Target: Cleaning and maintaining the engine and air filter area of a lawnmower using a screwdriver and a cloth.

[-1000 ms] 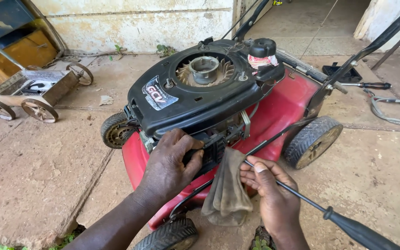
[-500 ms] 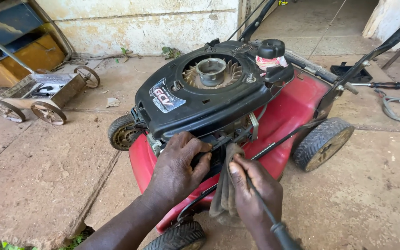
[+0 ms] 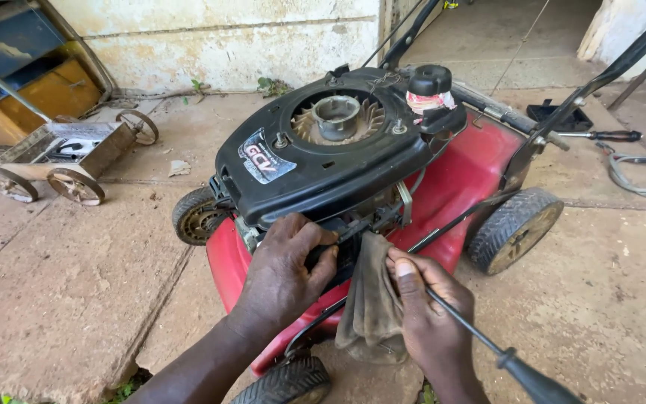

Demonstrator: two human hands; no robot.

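Observation:
A red lawn mower (image 3: 472, 176) with a black engine cover (image 3: 315, 161) stands on the concrete in front of me. My left hand (image 3: 285, 273) grips a black part low on the engine's near side, under the cover. My right hand (image 3: 431, 318) presses a dirty brown rag (image 3: 371, 307) against the same spot. It also holds a long screwdriver (image 3: 521, 366), whose black handle points down to the right. The engine's round finned top (image 3: 336, 116) is exposed, with a black cap (image 3: 429, 78) behind it.
A small rusty wheeled cart (image 3: 65, 153) sits at the left by a stained wall. Another screwdriver (image 3: 603, 136) and a coiled grey cable (image 3: 644, 176) lie on the ground at the right. The mower's black handle bars (image 3: 607, 71) rise at the upper right.
My right hand moved in with the rag against the engine's near side, and the screwdriver swung so its handle points toward me. My left hand stayed on the engine. The view shifted closer.

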